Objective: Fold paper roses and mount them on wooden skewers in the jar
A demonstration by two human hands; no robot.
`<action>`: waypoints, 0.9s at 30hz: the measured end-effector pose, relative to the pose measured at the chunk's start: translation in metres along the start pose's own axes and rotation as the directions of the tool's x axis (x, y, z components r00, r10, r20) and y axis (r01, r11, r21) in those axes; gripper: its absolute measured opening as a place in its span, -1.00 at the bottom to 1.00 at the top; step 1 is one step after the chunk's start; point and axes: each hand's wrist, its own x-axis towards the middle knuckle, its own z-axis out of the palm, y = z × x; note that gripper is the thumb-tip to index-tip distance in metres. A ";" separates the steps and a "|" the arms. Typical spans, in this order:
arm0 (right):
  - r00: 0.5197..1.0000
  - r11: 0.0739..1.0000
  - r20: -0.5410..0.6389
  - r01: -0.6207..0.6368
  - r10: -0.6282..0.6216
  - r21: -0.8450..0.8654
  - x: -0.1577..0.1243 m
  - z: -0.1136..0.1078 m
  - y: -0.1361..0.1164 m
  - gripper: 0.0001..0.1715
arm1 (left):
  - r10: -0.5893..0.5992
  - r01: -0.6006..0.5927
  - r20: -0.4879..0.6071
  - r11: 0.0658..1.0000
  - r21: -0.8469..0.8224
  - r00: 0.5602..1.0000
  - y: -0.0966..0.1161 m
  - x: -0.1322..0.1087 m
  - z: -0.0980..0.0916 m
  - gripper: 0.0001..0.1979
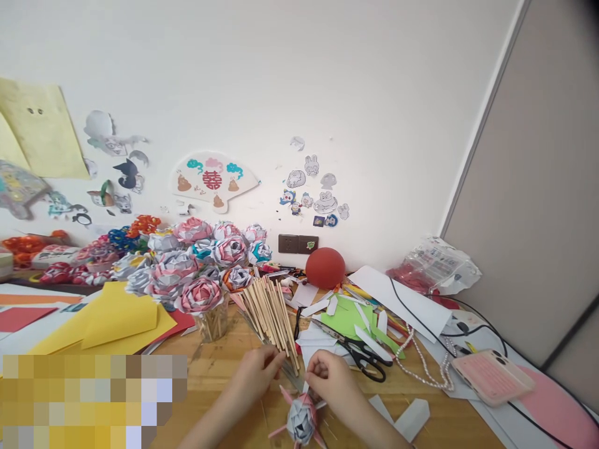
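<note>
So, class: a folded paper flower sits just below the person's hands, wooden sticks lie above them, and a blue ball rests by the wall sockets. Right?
No: the head view shows the ball by the wall sockets is red, not blue. The paper flower below the left hand and right hand and the wooden sticks above them are as stated.
</note>
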 end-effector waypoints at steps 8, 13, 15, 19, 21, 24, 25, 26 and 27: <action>0.968 0.998 -0.249 0.022 -0.009 0.051 -0.002 -0.004 -0.010 -0.89 | 0.073 -0.073 0.000 0.997 0.005 0.997 0.016 -0.006 0.002 -0.77; 0.959 0.988 -0.250 0.107 -0.131 -0.107 -0.007 -0.001 -0.017 -0.90 | 0.099 -0.103 -0.111 0.994 -0.028 0.989 0.017 -0.005 0.006 -0.79; 0.960 0.979 -0.217 0.146 -0.176 -0.145 -0.008 0.000 -0.019 -0.92 | 0.110 -0.117 -0.132 0.992 -0.049 0.985 0.018 -0.006 0.005 -0.81; 0.941 0.940 -0.181 0.240 -0.287 -0.240 -0.013 0.000 -0.022 -0.88 | 0.085 -0.101 -0.135 0.988 -0.114 0.987 0.022 -0.009 0.005 -0.82; 0.924 0.916 -0.175 0.285 -0.341 -0.282 -0.016 -0.001 -0.024 -0.83 | 0.081 -0.099 -0.132 0.986 -0.135 0.988 0.026 -0.012 0.005 -0.84; 0.920 0.908 -0.157 0.306 -0.359 -0.286 -0.018 -0.001 -0.026 -0.70 | 0.123 -0.139 -0.130 0.982 -0.130 0.984 0.030 -0.016 0.006 -0.87; 0.925 0.915 -0.152 0.300 -0.348 -0.270 -0.019 -0.001 -0.027 -0.69 | 0.151 -0.166 -0.124 0.978 -0.125 0.981 0.032 -0.017 0.006 -0.87; 0.932 0.926 -0.150 0.288 -0.330 -0.245 -0.018 0.000 -0.026 -0.70 | 0.177 -0.191 -0.120 0.974 -0.122 0.977 0.032 -0.017 0.006 -0.86; 0.939 0.937 -0.147 0.276 -0.310 -0.213 -0.017 0.000 -0.026 -0.73 | 0.194 -0.207 -0.116 0.971 -0.120 0.974 0.032 -0.017 0.006 -0.86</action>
